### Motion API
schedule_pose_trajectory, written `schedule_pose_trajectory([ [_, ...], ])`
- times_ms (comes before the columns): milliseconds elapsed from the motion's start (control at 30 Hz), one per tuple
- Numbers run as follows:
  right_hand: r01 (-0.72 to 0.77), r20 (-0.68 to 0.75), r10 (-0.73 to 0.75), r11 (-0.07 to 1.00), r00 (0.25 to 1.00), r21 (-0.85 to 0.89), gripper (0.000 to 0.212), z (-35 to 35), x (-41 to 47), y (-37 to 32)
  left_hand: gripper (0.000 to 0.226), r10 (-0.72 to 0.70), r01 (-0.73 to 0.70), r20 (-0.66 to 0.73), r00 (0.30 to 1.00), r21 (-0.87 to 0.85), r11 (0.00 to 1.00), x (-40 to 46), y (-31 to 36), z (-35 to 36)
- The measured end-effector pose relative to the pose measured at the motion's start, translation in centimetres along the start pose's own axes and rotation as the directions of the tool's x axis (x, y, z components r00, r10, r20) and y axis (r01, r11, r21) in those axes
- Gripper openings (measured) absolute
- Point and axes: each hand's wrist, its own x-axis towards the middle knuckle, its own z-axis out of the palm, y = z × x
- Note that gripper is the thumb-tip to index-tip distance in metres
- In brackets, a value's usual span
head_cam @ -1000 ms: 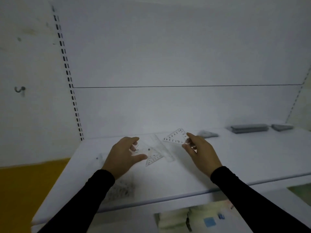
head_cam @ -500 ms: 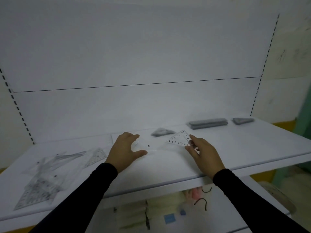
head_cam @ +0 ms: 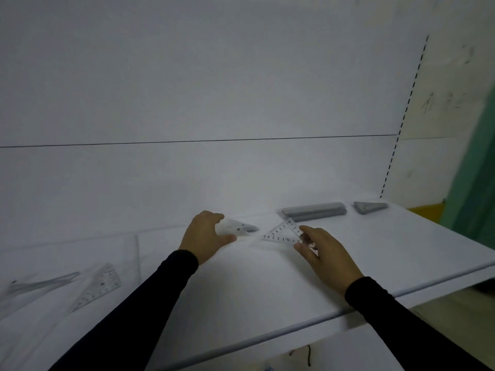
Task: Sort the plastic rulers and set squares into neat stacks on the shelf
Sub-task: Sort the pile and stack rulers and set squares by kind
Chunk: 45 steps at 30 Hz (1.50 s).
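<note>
- White shelf (head_cam: pixel 267 285): holds all sorted and unsorted pieces.
- Right hand (head_cam: pixel 325 253): fingers and thumb pinch the corner of a clear plastic set square with black numerals (head_cam: pixel 282 234), raised just above the shelf.
- Left hand (head_cam: pixel 205 235): fingers curled round a second clear plastic set square (head_cam: pixel 234 228); a grey triangular stack (head_cam: pixel 250 227) lies just behind it.
- Rear right: long grey stack of rulers (head_cam: pixel 314 211); beside it, apart, a small grey triangular pile (head_cam: pixel 371 207).
- Left end: loose clear set squares (head_cam: pixel 99 286), scattered.
</note>
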Motion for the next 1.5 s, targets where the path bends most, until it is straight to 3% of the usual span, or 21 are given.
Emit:
schedule_pose_trajectory([
  [367,-0.026,0.043,0.028,0.999,0.999,-0.036,0.046,2.6,3.5,2.9,0.07,0.004,-0.018,0.089,0.996,0.155,0.988,6.4,-1.6,3.3],
  [567,0.017,0.071,-0.015,0.999,0.997,-0.034,0.053,3.6,6.1,3.5,0.094,-0.074,0.038,0.161,0.984,0.216,0.976,6.9,-1.2,3.7],
  [700,0.073,0.145,-0.071,0.997,0.987,-0.003,0.047,4.9,7.9,3.7,0.079,-0.092,0.066,0.103,0.99,0.234,0.97,5.6,-2.1,2.8],
  [833,0.164,0.217,-0.172,0.985,0.961,0.056,0.042,6.5,10.2,3.5,0.101,-0.138,0.115,0.064,0.988,0.276,0.954,2.5,-2.6,0.6],
  [1000,0.25,0.284,-0.266,0.964,0.921,0.092,0.043,8.9,13.0,2.8,0.085,-0.23,0.207,0.021,0.973,0.359,0.91,-1.3,-4.2,0.4],
  [1200,0.288,0.371,-0.313,0.95,0.874,0.123,0.034,11.3,15.1,2.0,0.132,-0.282,0.217,0.052,0.958,0.511,0.832,-4.0,-3.0,1.1],
  [1367,0.299,0.397,-0.334,0.943,0.855,0.148,0.035,12.5,15.4,2.3,0.118,-0.311,0.242,0.035,0.95,0.545,0.803,-3.9,-2.9,1.5],
  [1500,0.283,0.399,-0.33,0.943,0.856,0.173,0.043,12.4,15.4,2.3,0.125,-0.324,0.257,0.026,0.946,0.553,0.793,-3.8,-2.8,1.6],
])
